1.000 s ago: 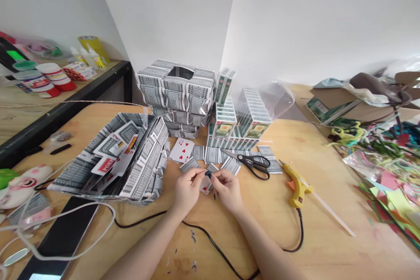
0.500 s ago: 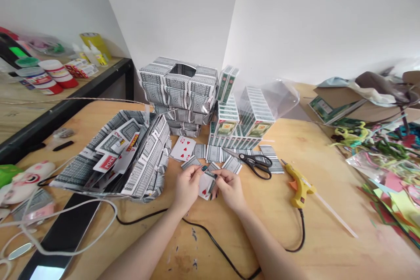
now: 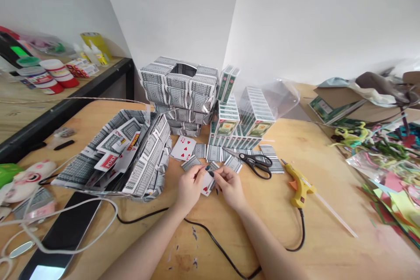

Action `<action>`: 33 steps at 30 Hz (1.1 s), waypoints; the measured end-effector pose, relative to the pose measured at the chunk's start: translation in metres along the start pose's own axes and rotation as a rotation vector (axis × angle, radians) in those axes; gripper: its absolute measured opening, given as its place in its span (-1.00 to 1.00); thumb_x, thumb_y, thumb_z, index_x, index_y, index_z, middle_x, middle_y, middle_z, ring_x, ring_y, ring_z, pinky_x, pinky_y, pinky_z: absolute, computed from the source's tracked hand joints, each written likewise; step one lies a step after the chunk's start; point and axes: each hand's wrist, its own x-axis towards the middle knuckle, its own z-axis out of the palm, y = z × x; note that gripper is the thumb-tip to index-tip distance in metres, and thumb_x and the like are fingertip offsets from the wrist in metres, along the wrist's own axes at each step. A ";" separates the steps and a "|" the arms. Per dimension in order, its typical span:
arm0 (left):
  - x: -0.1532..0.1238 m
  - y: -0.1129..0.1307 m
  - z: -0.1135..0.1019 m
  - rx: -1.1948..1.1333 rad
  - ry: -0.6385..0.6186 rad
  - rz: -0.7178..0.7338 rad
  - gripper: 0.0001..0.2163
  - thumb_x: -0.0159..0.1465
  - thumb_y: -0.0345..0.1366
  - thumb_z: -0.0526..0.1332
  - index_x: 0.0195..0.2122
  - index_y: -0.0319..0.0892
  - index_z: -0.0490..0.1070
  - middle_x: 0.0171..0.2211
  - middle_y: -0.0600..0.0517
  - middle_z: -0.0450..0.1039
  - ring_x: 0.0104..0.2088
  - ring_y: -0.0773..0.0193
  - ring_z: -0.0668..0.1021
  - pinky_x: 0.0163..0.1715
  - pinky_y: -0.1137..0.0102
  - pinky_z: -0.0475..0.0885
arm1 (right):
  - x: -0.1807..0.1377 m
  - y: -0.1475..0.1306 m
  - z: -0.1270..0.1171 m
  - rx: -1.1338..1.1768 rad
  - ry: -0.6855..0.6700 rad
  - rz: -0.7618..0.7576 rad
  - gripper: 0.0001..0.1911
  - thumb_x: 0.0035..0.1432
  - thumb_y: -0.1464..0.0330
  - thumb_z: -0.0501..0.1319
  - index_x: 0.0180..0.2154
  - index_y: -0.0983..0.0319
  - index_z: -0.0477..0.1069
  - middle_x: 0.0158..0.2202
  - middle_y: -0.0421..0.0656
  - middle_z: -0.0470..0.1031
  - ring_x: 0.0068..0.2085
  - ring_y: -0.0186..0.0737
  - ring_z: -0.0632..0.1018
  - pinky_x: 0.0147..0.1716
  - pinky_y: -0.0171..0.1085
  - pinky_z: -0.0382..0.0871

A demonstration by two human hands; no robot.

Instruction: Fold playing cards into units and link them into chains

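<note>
A woven playing-card tray (image 3: 131, 157) and a card-covered box (image 3: 179, 89) stand finished at the left. At centre, one playing card (image 3: 206, 183) is pinched between left hand (image 3: 190, 186) and right hand (image 3: 229, 188), partly folded; unopened decks (image 3: 243, 127) remain.

My wooden bench (image 3: 328, 245) has lots on it: black scissors (image 3: 254, 162), a yellow glue gun (image 3: 299, 187), loose cards (image 3: 215, 154), card boxes (image 3: 241, 124), a black cord (image 3: 210, 238) and paper scraps (image 3: 393, 183).

Scissors (image 3: 254, 162) lie left of glue gun (image 3: 299, 187), before card boxes (image 3: 241, 124)
</note>
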 end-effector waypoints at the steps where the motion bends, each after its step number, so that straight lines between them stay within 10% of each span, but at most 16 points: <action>1: 0.001 0.000 0.000 -0.048 0.001 -0.013 -0.79 0.19 -0.22 0.06 -0.31 -0.20 0.42 -0.41 -0.01 0.50 -0.41 0.29 0.50 -0.41 0.47 0.36 | 0.000 0.000 0.000 0.015 0.003 -0.003 -0.72 0.02 0.19 0.22 -0.50 0.25 0.27 -0.74 -0.34 0.26 -0.74 -0.46 0.27 -0.75 -0.45 0.10; 7: 0.009 0.001 0.003 -0.394 -0.014 -0.135 -0.76 0.01 -0.24 0.25 -0.31 -0.21 0.35 -0.36 0.00 0.49 -0.34 0.23 0.53 -0.37 0.40 0.42 | 0.003 0.000 0.000 0.166 -0.015 -0.024 -0.70 0.05 0.13 0.17 -0.39 0.19 0.14 -0.68 -0.34 0.33 -0.69 -0.37 0.39 -0.66 -0.39 0.23; 15: 0.011 -0.004 0.000 -0.239 -0.045 -0.160 -0.86 0.03 -0.27 0.21 -0.54 -0.22 0.31 -0.62 0.12 0.35 -0.56 0.36 0.40 -0.58 0.52 0.26 | 0.001 0.006 -0.001 -0.077 0.085 -0.166 -0.80 0.08 0.24 0.17 -0.42 0.21 0.21 -0.53 -0.28 0.29 -0.51 -0.38 0.33 -0.53 -0.39 0.19; 23: 0.012 -0.003 -0.003 -0.340 -0.124 -0.207 -0.87 0.03 -0.26 0.21 -0.52 -0.23 0.33 -0.60 0.10 0.37 -0.54 0.34 0.42 -0.54 0.50 0.32 | 0.000 -0.001 -0.003 -0.086 0.051 -0.131 -0.59 0.07 0.28 0.16 -0.01 0.22 0.24 -0.62 -0.36 0.11 -0.59 -0.40 0.20 -0.58 -0.38 0.10; 33: 0.012 0.005 -0.002 -0.466 -0.169 -0.183 -0.80 0.11 -0.18 0.14 -0.36 -0.22 0.37 -0.43 0.03 0.43 -0.42 0.28 0.47 -0.46 0.44 0.40 | 0.003 0.001 -0.002 0.090 0.111 -0.017 -0.68 0.02 0.14 0.20 -0.30 0.18 0.15 -0.68 -0.37 0.30 -0.73 -0.40 0.34 -0.76 -0.43 0.16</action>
